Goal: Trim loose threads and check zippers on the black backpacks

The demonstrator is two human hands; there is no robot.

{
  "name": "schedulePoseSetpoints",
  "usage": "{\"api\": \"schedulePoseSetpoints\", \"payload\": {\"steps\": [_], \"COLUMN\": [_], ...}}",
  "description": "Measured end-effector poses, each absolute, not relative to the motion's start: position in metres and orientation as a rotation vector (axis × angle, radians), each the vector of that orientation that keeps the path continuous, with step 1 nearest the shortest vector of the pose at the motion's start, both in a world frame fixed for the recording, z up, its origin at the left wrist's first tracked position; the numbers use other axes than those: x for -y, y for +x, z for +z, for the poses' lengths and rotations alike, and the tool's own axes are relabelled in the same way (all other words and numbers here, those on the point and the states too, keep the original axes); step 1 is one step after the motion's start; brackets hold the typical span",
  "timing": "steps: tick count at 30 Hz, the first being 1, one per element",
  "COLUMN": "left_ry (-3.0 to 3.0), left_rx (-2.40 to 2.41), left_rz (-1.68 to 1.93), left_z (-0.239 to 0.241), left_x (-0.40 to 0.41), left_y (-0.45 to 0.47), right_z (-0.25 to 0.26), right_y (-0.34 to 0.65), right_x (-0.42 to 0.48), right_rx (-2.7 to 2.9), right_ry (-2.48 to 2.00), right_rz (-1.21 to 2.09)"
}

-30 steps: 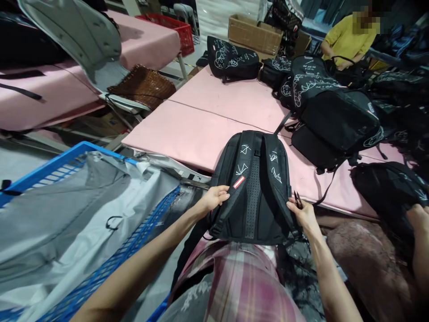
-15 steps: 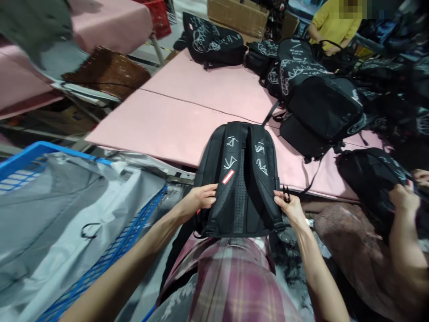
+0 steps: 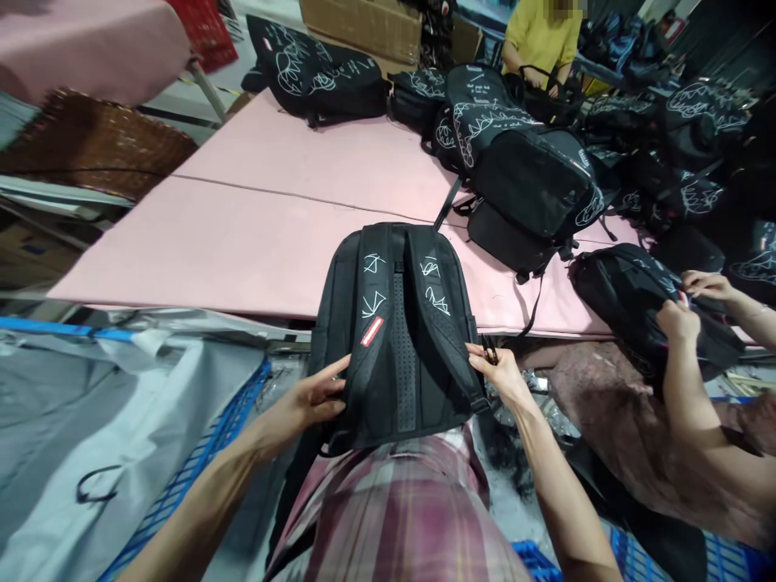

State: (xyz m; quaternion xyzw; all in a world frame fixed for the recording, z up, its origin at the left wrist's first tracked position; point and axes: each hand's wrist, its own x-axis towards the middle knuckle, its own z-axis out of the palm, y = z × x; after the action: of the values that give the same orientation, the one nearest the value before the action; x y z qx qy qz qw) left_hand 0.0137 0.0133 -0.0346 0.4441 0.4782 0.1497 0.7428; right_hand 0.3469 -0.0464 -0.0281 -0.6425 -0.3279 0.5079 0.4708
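A black backpack [image 3: 397, 323] with white scribble prints and a small red tag lies straps-up, half on my lap and half on the pink table [image 3: 242, 234]. My left hand [image 3: 309, 400] grips its lower left edge, fingers curled onto the fabric. My right hand [image 3: 500, 376] presses the right shoulder strap and holds small black snips whose tips stick up by the fingers.
A pile of black backpacks [image 3: 521, 174] fills the table's far right. At the right a co-worker's hands [image 3: 682, 315] handle another black backpack. A person in yellow [image 3: 539, 36] stands at the back. A blue crate [image 3: 200, 465] lined with grey sheeting is at my left.
The view has swung left and down, so the backpack and both hands sit further left in frame. My left hand slid lower along the bag's left edge. The co-worker's hands came further into view.
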Motion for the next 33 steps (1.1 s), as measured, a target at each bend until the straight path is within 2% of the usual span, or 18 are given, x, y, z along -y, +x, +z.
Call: {"api": "schedulePoseSetpoints", "payload": {"steps": [12,33], "left_ry": [1.008,0.835], "left_rx": [-0.933,-0.887], "left_rz": [0.332,0.445], "left_z": [-0.042,-0.029], "left_x": [-0.002,0.001], "left_y": [0.009,0.018], "right_z": [-0.022,-0.028], "right_y": [0.349,0.350], "right_x": [0.052,0.059], "right_rx": [0.763,0.763], "right_ry": [-1.499,-1.641], "right_rz": [1.329,1.216]}}
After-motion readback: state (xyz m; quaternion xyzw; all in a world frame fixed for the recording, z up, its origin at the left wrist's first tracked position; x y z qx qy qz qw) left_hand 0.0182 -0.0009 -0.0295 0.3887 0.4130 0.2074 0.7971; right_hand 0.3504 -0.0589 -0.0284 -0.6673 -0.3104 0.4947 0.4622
